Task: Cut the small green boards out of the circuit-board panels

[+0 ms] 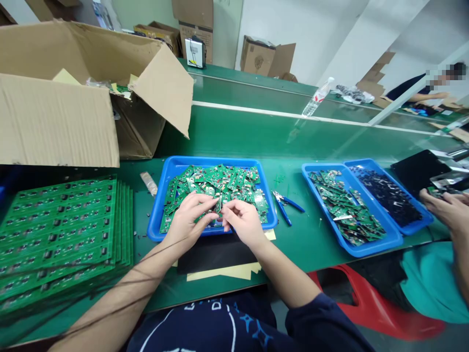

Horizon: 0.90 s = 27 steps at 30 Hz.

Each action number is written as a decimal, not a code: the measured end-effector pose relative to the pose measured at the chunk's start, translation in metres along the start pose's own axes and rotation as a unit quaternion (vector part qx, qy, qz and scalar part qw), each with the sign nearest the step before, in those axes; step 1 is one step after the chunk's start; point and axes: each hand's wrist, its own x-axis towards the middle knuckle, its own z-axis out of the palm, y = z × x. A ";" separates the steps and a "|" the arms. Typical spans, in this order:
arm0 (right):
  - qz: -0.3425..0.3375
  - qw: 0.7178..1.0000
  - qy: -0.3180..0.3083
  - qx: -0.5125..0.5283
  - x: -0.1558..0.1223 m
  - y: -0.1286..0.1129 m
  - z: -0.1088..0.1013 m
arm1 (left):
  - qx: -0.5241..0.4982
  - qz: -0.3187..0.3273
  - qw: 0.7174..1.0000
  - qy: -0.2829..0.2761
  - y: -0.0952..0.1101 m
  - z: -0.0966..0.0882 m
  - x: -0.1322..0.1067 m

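Note:
My left hand (188,220) and my right hand (242,221) meet above a blue plastic tray (156,205) heaped with small green circuit boards (216,181). Between their fingertips, both hands pinch one small green circuit board (219,206) standing on edge. Its details are too small to tell. Just right of the tray lie blue-handled side cutters (284,205). To the left, a stack of uncut green circuit board panels (58,234) sits on the bench.
Right of the cutters, a blue tray of green boards (348,210) adjoins a blue tray of black parts (388,195). A co-worker's hand (443,210) holds something at the right edge. A large open cardboard box (54,112) stands at the back left, beside a green conveyor belt (256,132).

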 end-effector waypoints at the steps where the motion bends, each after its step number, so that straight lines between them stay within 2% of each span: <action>1: -0.011 1.000 0.018 -0.009 -0.001 0.000 0.000 | -0.015 -0.016 1.000 -0.001 0.002 0.000 0.000; 3: -0.038 0.998 0.033 -0.033 -0.001 0.000 -0.001 | -0.048 -0.048 0.998 -0.006 0.006 0.001 0.000; 5: -0.081 0.993 0.023 -0.084 -0.002 0.000 -0.003 | -0.085 -0.083 0.993 -0.016 0.009 0.001 0.001; 9: -0.174 0.964 0.032 -0.196 -0.001 -0.001 -0.008 | -0.143 -0.157 0.975 -0.062 0.012 -0.002 0.002; 14: -0.217 0.938 0.057 -0.262 0.000 0.001 -0.009 | -0.169 -0.185 0.962 -0.105 0.010 -0.006 0.004; 18: -0.335 0.874 0.096 -0.339 0.003 0.000 -0.014 | -0.225 -0.196 0.938 -0.175 0.011 -0.008 0.006; 21: -0.401 0.834 0.164 -0.343 0.008 -0.005 -0.026 | -0.265 -0.185 0.924 -0.203 0.015 -0.009 0.007; 22: -0.407 0.828 0.196 -0.332 0.009 -0.007 -0.031 | -0.265 -0.174 0.927 -0.201 0.015 -0.009 0.006; 24: -0.396 0.832 0.257 -0.292 0.011 -0.010 -0.040 | -0.230 -0.148 0.950 -0.152 0.013 -0.009 0.005; 26: -0.356 0.863 0.272 -0.232 0.010 -0.013 -0.044 | -0.153 -0.117 0.979 -0.066 0.009 -0.008 0.004; 27: -0.327 0.888 0.248 -0.206 0.009 -0.013 -0.043 | -0.110 -0.099 0.988 -0.030 0.007 -0.008 0.003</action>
